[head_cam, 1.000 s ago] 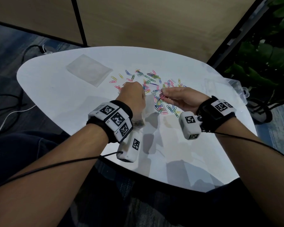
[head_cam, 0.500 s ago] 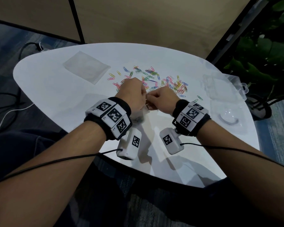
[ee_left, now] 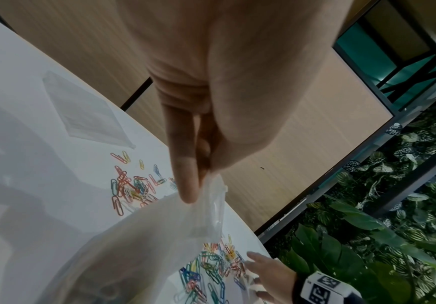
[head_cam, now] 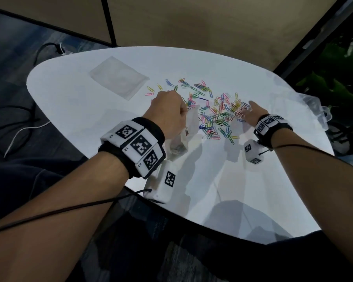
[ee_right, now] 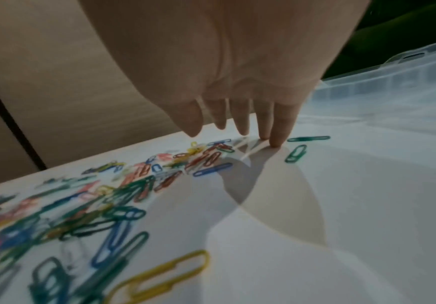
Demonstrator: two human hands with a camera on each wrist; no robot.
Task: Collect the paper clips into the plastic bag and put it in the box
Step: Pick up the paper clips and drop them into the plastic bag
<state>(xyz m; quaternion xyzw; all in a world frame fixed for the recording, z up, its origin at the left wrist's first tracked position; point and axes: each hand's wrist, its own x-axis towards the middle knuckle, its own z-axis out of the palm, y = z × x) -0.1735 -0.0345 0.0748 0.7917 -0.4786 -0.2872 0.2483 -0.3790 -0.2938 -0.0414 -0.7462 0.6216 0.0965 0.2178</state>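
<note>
Several coloured paper clips lie scattered across the middle of the white table. My left hand pinches the rim of a clear plastic bag, which hangs open with some clips inside; in the left wrist view the bag droops below my fingers. My right hand is spread flat at the pile's right edge, its fingertips pressing on the table among the clips. The clear plastic box stands at the table's right edge.
A second flat plastic bag lies at the table's far left. The box rises just beyond my right fingers. Cables run on the floor at the left, and plants stand to the right.
My right hand has left the bag's mouth and reached out right to the far side of the clip pile. The left hand still holds the bag in place.
</note>
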